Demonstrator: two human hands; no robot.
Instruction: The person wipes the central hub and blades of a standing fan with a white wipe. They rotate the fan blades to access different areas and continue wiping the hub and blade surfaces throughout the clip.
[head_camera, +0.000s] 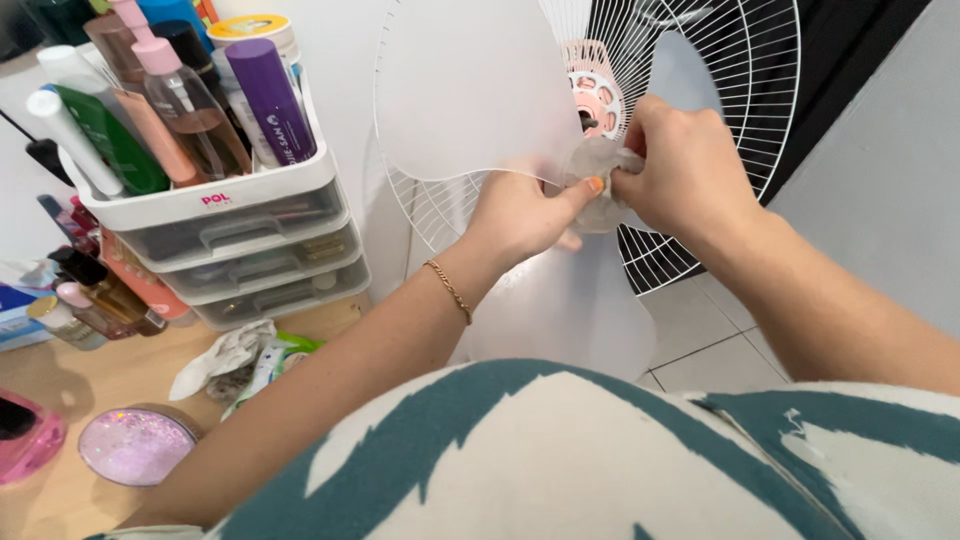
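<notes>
A translucent white fan blade piece (470, 90) sits in front of a white wire fan guard (740, 70), with a pink-and-white motor hub (597, 100) behind it. My left hand (525, 215) holds the blade's centre hub (598, 160), thumb pressed on it. My right hand (685, 170) grips the same centre hub from the right side, fingers closed around it. A lower blade (570, 310) hangs below my hands. A thin gold bracelet (450, 292) is on my left wrist.
A white drawer organiser (240, 240) topped with several bottles and tubes stands at the left on a wooden table (60, 370). Crumpled wrappers (245, 360), a glittery round lid (135, 445) and small bottles (90, 300) lie there. Tiled floor (700, 330) shows at the right.
</notes>
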